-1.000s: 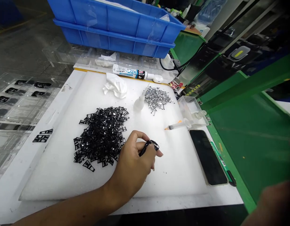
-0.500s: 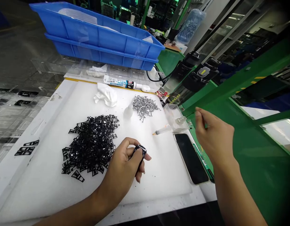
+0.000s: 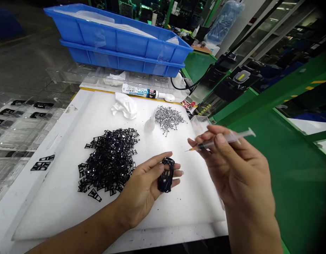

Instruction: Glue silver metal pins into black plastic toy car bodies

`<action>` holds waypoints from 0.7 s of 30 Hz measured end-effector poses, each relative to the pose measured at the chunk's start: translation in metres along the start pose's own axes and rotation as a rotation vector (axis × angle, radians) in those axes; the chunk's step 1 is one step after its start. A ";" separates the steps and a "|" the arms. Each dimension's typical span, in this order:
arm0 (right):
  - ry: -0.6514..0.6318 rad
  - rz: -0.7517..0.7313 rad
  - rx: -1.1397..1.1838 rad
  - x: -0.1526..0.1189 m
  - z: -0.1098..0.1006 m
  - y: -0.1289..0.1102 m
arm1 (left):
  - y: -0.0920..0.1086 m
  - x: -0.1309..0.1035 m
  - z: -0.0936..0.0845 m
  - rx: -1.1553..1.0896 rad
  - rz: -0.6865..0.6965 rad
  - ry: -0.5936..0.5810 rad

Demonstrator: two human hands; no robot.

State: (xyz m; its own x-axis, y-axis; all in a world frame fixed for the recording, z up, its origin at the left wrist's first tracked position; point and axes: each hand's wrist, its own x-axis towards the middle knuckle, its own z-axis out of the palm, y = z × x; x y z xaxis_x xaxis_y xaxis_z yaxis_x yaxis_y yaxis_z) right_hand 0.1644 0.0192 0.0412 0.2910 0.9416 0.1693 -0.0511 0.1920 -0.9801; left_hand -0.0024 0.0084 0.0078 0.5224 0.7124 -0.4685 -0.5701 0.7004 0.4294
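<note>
My left hand (image 3: 145,187) holds a small glossy black toy car body (image 3: 166,175) over the white work board, with window-like openings showing. In my right hand (image 3: 237,169) is a clear syringe (image 3: 218,140) with an orange-based needle. Its tip points left toward the car body, a short gap apart. Left of my left hand lies a pile of thin black frame-shaped parts (image 3: 110,158). A heap of small silver pin-like parts (image 3: 169,118) lies farther back, beside a translucent squeeze bottle (image 3: 149,125).
Crumpled white tissue (image 3: 124,106) and a glue tube (image 3: 139,91) lie near the board's back edge. Stacked blue bins (image 3: 120,44) stand behind. A clear plastic box (image 3: 200,123) sits at the right, partly behind my right hand. Plastic trays (image 3: 17,123) with black parts are at left.
My right hand came in from the right side and now holds the syringe that lay on the board. My left hand turned the car body so its length shows, fingers more spread.
</note>
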 end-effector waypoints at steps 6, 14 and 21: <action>-0.195 0.254 0.437 0.011 0.029 -0.024 | -0.002 -0.001 -0.004 -0.058 -0.032 -0.079; 0.083 0.347 0.488 0.002 0.029 0.006 | -0.001 0.003 -0.002 -0.100 -0.062 -0.017; 0.088 0.338 0.452 0.001 0.038 0.010 | -0.001 0.003 -0.003 -0.065 -0.087 0.042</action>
State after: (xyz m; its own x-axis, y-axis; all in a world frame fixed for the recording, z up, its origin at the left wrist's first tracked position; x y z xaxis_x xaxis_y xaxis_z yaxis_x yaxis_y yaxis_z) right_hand 0.1276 0.0325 0.0356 0.2647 0.9485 -0.1739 -0.5533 0.0016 -0.8330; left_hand -0.0024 0.0092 0.0035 0.5455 0.6453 -0.5348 -0.5642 0.7546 0.3350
